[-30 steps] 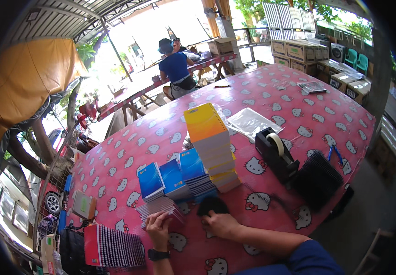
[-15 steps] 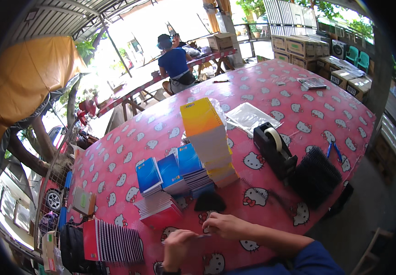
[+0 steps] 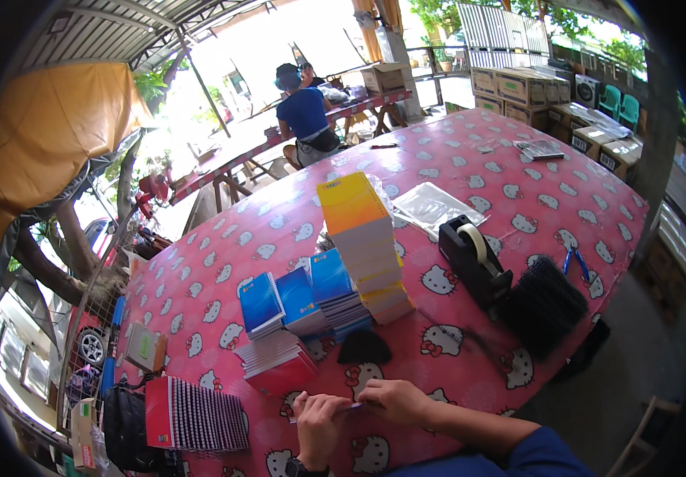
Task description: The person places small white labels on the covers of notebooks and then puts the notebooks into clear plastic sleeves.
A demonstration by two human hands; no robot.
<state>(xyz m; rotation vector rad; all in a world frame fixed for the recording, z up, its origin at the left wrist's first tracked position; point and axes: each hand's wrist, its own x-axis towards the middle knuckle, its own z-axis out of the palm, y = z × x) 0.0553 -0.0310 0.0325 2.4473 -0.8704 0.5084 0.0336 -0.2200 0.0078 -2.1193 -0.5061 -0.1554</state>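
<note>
My left hand (image 3: 319, 423) and my right hand (image 3: 392, 399) are close together at the near edge of the table, fingers closed on a thin, flat item (image 3: 354, 407) seen almost edge-on. Only a pale strip of it shows, so its kind is unclear. Just beyond lies a black, rounded flat piece (image 3: 364, 347). Red-covered notebooks (image 3: 285, 374) are stacked ahead of my left hand. Behind them are stacks of blue notebooks (image 3: 299, 294) and a tall stack of yellow notebooks (image 3: 356, 208). More red notebooks (image 3: 192, 417) lie fanned in a row at the left.
To the right are a black tape dispenser (image 3: 476, 262), a bundle of black spiral coils (image 3: 545, 306) and blue-handled pliers (image 3: 575, 261). Clear plastic sheets (image 3: 438, 208) lie farther back. A small box (image 3: 146, 348) is at the left edge. Two people sit at another table (image 3: 267, 145).
My left hand has moved slightly up and right, its fingers now lying over the thin item. My right hand has shifted a little right and down. The view has moved slightly.
</note>
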